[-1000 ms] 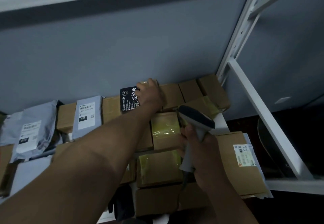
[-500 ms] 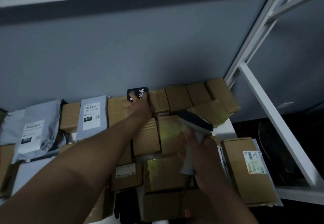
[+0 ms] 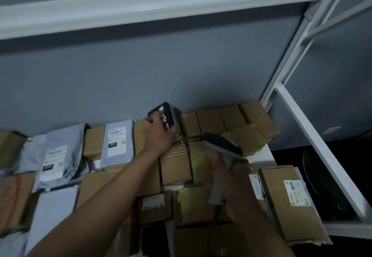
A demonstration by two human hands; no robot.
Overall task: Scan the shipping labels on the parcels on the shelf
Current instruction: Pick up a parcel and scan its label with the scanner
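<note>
At the centre of the head view, the left hand [image 3: 159, 136] reached to the back of the shelf and closed around a small black box [image 3: 165, 116] with white print, fingers over its near edge. That box stood tilted, raised above the row of brown cartons [image 3: 221, 117] lined along the grey wall [image 3: 141, 79]. Right of centre, the right hand [image 3: 231, 176] was wrapped firmly around the pale handle of a scanner [image 3: 221, 148], whose dark head pointed up and left toward the black box. A cord ran down from the handle's base. Yellowish tape glinted on a carton [image 3: 246, 139] just behind the scanner head and on another carton [image 3: 191, 198] below it.

Left of centre, a grey mailer bag [image 3: 118, 142] leaned against a carton, showing a white label marked 231. Further left lay a second mailer bag [image 3: 54, 162] with its own white label; the print there was too blurred to read. Lower right, a long flat carton [image 3: 285, 202] carried a label [image 3: 298, 192] with a barcode, turned sideways near the shelf's right edge. A small carton [image 3: 155, 206] with a pale label sat in the lower middle, between the two forearms. White shelf uprights [image 3: 302, 41] crossed the upper right of the frame, and a white shelf beam [image 3: 141, 9] spanned the top.
</note>
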